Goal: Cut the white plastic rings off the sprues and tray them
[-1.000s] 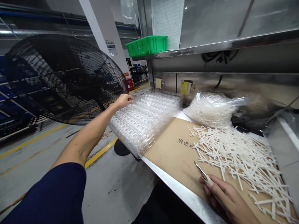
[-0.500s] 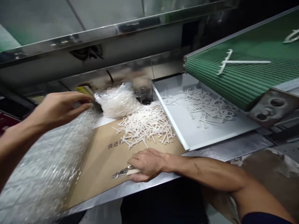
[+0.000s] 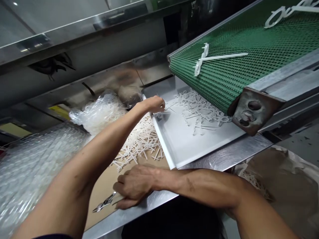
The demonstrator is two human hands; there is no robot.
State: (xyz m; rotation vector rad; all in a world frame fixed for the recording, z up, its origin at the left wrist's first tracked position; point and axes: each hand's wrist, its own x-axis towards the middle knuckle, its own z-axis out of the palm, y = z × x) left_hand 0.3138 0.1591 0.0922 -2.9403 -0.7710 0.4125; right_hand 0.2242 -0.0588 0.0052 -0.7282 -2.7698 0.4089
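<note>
Steel bench [image 3: 219,156]. Right hand [image 3: 136,186] closed round silver metal nippers [image 3: 104,203]; left hand [image 3: 157,104], grip unclear, over shallow white tray [image 3: 184,146] bearing white ringed plastic pieces [image 3: 210,113]. Step, judged: reaching for pieces; next calls for fingertip pinch.

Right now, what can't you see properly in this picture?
All in the head view:
- Left hand: its own back hides whether it grips anything.
- Cutters: handles mostly hidden by the right hand.
- Upper white piece on the green belt: cut off by the right edge.
- Clear stack: blurred, cropped by the left edge.
</note>
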